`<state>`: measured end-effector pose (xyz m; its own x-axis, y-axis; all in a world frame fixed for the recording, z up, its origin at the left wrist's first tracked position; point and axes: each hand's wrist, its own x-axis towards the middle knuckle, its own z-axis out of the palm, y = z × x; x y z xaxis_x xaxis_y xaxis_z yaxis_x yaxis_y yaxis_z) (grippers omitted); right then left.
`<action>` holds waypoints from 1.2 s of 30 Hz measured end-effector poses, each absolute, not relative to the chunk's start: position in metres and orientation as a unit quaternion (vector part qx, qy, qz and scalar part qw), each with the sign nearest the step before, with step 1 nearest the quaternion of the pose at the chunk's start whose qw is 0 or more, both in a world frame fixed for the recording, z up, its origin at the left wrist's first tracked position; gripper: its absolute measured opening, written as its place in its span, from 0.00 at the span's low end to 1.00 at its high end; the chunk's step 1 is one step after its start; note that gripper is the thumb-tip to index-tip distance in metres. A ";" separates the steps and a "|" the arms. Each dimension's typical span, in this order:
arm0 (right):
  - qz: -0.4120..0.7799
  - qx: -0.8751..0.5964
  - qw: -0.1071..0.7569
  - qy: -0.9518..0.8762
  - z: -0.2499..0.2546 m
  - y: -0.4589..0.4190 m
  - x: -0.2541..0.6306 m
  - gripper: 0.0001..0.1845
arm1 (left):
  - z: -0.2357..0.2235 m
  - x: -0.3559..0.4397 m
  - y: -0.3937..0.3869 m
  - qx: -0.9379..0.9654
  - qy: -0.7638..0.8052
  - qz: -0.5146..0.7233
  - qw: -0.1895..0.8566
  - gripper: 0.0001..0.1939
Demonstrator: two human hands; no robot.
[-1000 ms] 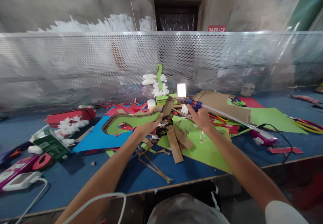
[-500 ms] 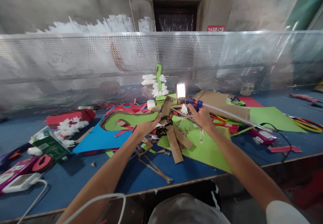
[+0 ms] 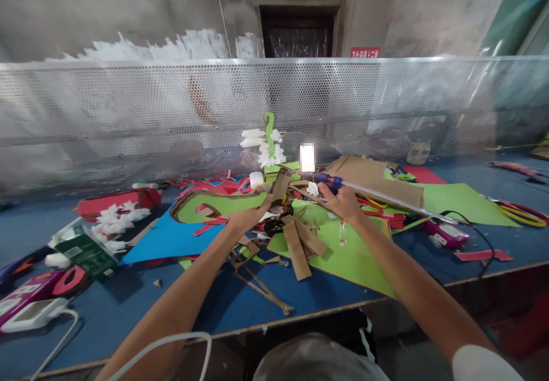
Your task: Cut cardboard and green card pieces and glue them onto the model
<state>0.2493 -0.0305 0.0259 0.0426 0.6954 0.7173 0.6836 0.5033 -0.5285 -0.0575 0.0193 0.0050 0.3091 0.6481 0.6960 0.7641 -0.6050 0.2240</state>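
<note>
Between the fingers of my left hand (image 3: 250,216) is a small brown cardboard strip (image 3: 281,185), tilted upward. My right hand (image 3: 344,205) grips a blue glue gun (image 3: 328,181), its nozzle pointing left at the upper end of the strip. Whether the tip touches the cardboard I cannot tell. A long clear glue stick (image 3: 386,196) runs out of the gun's back toward the right. Left of my hands lies a green-faced cardboard cutout (image 3: 223,205) with a curved outline. Behind them stands a green hook-shaped figure (image 3: 269,132) with white crumpled paper pieces around it.
Cardboard scraps (image 3: 297,249) and green sheets (image 3: 351,261) cover the blue table (image 3: 141,306). At left are a blue sheet (image 3: 171,243), a green box (image 3: 86,249) and a white cable (image 3: 163,338). Scissors (image 3: 521,212) lie far right. A perforated metal panel (image 3: 150,112) stands behind.
The view has tilted up slightly, so everything sits a little lower in it. Both hands keep nearly the same pose, still holding the cardboard strip and glue gun.
</note>
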 end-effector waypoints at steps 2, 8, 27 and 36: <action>-0.007 -0.497 0.527 -0.690 0.027 -0.030 0.249 0.28 | 0.004 -0.057 0.020 -0.801 -0.434 -0.405 0.078 0.23; -0.038 -0.511 0.528 -0.678 0.028 -0.031 0.248 0.29 | 0.006 -0.054 0.017 -0.803 -0.427 -0.409 0.077 0.23; -0.053 -0.522 0.533 -0.664 0.030 -0.030 0.240 0.30 | 0.009 -0.052 0.013 -0.816 -0.413 -0.395 0.084 0.23; 0.011 -0.481 0.557 -0.677 0.033 -0.032 0.237 0.24 | 0.008 -0.052 0.014 -0.811 -0.426 -0.392 0.092 0.20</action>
<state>0.2371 -0.0319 0.0334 0.0831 0.6638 0.7433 0.6383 0.5373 -0.5513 -0.0522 0.0142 0.0084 0.3307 0.6187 0.7127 0.7620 -0.6206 0.1851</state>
